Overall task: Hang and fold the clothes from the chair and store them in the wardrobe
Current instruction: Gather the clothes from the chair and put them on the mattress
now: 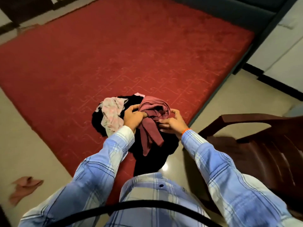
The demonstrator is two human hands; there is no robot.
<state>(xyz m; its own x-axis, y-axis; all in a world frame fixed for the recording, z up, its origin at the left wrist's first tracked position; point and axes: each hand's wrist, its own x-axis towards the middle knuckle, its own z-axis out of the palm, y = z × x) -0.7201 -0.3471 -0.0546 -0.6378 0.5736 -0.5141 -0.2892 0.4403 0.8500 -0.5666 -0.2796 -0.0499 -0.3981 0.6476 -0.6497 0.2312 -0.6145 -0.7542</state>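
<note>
Nearest the body, two plaid sleeves are seen reaching forward, and between them a bunched maroon garment (153, 115) is held up. The left hand (132, 116) is curled into the garment's left side, its fingers buried in the cloth; the right hand (172, 122) pinches the fabric at the lower right edge, with the thumb raised above the fold. Both hands are thus gripping the same piece, level with each other and close together.

The garment is gathered into a ball above the hands, while a long tail is left hanging straight down between the wrists toward the body, so its long axis runs near to far. Neither hand is clearly nearer; the bundle lies midway, and it is judged that the cloth must be drawn apart sideways before it can be folded or hung.

Just beyond and below the hands, a black garment (154, 154) is spread on the red rug (114, 54), with a pale floral garment (111, 113) lying on it to the left of the left hand. To the right of the right hand, the dark chair (262, 145) stands apart from the pile. Far left, a pinkish cloth (23, 188) lies on the floor. The wardrobe cannot be identified.
</note>
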